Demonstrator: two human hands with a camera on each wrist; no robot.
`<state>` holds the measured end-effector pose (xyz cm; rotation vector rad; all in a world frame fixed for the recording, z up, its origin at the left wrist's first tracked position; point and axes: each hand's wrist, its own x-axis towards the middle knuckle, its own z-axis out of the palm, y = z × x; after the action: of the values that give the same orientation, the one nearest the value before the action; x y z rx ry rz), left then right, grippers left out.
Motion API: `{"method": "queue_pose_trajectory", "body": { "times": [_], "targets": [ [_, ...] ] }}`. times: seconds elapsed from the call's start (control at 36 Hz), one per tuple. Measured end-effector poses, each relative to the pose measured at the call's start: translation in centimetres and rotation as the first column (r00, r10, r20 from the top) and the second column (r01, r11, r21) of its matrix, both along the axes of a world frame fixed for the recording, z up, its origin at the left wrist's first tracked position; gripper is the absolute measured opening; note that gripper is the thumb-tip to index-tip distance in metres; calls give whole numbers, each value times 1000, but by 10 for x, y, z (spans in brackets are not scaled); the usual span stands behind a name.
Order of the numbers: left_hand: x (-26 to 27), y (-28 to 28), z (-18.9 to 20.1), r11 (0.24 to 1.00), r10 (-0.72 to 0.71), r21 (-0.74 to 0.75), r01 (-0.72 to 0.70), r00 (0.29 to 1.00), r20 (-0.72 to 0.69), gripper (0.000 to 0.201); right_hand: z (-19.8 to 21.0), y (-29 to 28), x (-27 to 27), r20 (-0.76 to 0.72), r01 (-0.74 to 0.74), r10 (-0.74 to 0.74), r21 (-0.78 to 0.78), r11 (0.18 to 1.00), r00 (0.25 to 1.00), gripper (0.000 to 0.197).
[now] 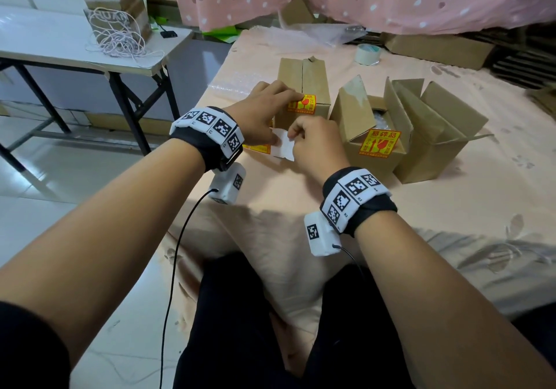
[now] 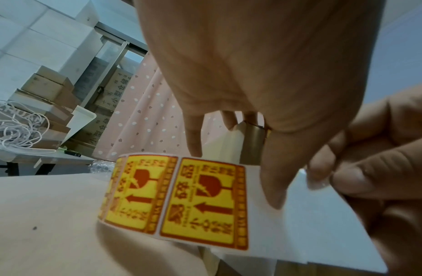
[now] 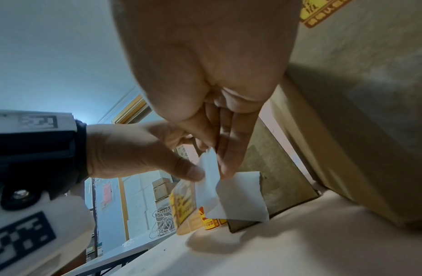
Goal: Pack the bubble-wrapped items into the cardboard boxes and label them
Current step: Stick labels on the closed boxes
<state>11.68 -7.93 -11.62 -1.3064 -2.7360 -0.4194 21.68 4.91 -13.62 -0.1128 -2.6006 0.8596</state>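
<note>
Pinching the bare white backing paper [image 1: 284, 148] between thumb and curled fingers of the right hand [image 1: 313, 142], presumably to tear off the spent strip past the last sticker. Steadying the label roll [image 2: 144, 196] with the left hand [image 1: 261, 114], thumb pressed to the paper beside the next yellow sticker and the other fingers reaching forward onto the closed box [image 1: 304, 87], likely to keep the roll from unwinding while the strip is being pulled; whether those fingertips are pressing the fragile sticker [image 1: 302, 106] on that box or only resting there, hard to tell. Sitting on the bed [image 1: 421, 208], well within reach: the closed box just beyond the hands, a second box [image 1: 373, 135] to its right with flaps standing open, bubble wrap showing inside and its own sticker already on the front, and a third open box [image 1: 436, 135] touching that one. Lying farther back: a tape roll [image 1: 367, 54] and loose bubble wrap [image 1: 231, 84], probably kept handy for sealing and wrapping.
</note>
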Motion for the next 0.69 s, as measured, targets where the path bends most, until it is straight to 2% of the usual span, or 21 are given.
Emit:
{"method": "queue_pose_trajectory", "body": {
  "times": [0.25,0.44,0.69],
  "targets": [
    [-2,2,-6,1000,10,14,-10,1000,-5,91,15,4,6,72,-49,44,65,997,996,27],
    [3,2,-4,999,26,29,-28,998,63,114,19,1,8,108,-20,11,81,996,994,24],
    [6,6,-2,998,54,13,-55,996,71,107,10,1,5,111,-5,-7,105,994,994,14]
  ]
}}
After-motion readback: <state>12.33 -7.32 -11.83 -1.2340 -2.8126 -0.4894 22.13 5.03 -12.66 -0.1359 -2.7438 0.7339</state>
